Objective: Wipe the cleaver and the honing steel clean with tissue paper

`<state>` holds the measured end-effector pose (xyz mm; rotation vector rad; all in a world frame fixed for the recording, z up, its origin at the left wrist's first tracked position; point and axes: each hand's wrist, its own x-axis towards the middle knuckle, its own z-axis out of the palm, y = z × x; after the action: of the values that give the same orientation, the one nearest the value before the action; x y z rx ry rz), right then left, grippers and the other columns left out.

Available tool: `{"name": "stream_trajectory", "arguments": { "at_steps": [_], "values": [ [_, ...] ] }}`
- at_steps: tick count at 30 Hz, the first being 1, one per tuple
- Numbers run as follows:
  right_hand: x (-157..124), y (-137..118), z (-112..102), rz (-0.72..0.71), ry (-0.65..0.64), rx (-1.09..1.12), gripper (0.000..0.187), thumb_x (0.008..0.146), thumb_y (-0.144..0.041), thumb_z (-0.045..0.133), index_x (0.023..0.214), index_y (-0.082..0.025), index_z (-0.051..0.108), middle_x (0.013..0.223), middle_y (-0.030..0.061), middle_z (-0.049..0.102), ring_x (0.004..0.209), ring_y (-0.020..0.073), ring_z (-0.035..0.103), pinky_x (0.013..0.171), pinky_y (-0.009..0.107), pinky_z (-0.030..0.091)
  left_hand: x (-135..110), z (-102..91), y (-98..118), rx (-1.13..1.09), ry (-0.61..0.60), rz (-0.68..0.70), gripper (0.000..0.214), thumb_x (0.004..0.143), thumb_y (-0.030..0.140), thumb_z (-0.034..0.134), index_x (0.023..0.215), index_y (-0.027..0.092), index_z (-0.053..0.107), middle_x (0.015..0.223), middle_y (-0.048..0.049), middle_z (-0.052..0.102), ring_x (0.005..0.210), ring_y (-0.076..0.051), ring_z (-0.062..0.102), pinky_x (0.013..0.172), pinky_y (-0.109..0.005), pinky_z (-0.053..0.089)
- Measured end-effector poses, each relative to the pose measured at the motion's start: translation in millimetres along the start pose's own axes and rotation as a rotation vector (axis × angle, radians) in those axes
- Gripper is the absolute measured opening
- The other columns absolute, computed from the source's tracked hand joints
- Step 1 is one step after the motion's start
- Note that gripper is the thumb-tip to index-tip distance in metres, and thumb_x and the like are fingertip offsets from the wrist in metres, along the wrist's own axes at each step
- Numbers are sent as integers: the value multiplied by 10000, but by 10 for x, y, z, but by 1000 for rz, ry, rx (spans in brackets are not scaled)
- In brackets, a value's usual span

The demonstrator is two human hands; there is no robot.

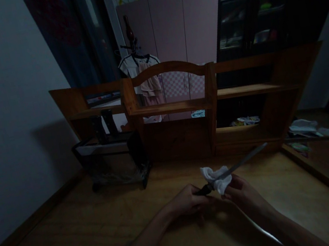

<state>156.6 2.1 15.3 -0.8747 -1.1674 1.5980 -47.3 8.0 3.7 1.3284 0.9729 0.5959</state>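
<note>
My left hand (192, 199) is closed around the black handle of a knife (247, 157), whose long, narrow blade points up and to the right. A crumpled white tissue (217, 178) wraps the blade close to the handle. Pinching that tissue from the right is my right hand (240, 190), its fingers partly hidden behind it. Both hands are above the wooden tabletop (101, 236). On the left stands a dark knife block (111, 157) with two black handles sticking up from it.
A wooden shelf unit (172, 106) runs along the back of the tabletop. A raised wooden edge (327, 177) borders the right side, and a white wall (8, 125) the left. Below my right wrist curves a thin shiny strip (262, 228) that I cannot identify.
</note>
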Motion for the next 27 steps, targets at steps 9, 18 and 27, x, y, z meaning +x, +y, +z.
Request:
{"name": "stream_trajectory", "arguments": {
  "at_steps": [9, 18, 27],
  "values": [
    [-69, -62, 122, -38, 24, -3, 278, 726, -326, 729, 941, -191, 615, 910, 39, 650, 793, 193, 589, 693, 284, 455, -12, 60, 62, -22, -12, 40, 311, 641, 397, 699, 611, 123, 555, 474, 58, 401, 385, -45, 305, 382, -207, 183],
    [-75, -32, 139, -86, 49, -6, 365, 704, -350, 747, 1002, -186, 614, 958, 59, 669, 829, 221, 610, 736, 319, 464, -3, 60, 37, 15, -23, 22, 359, 655, 443, 685, 575, 140, 510, 465, 62, 387, 386, -53, 314, 389, -210, 241],
    [-74, -20, 77, -109, 93, -157, 268, 718, -386, 733, 857, -165, 670, 853, 55, 684, 793, 222, 607, 724, 314, 446, -20, 73, 45, 6, -33, 85, 328, 669, 428, 694, 670, 120, 581, 517, 62, 396, 438, -49, 310, 424, -202, 216]
  ]
}}
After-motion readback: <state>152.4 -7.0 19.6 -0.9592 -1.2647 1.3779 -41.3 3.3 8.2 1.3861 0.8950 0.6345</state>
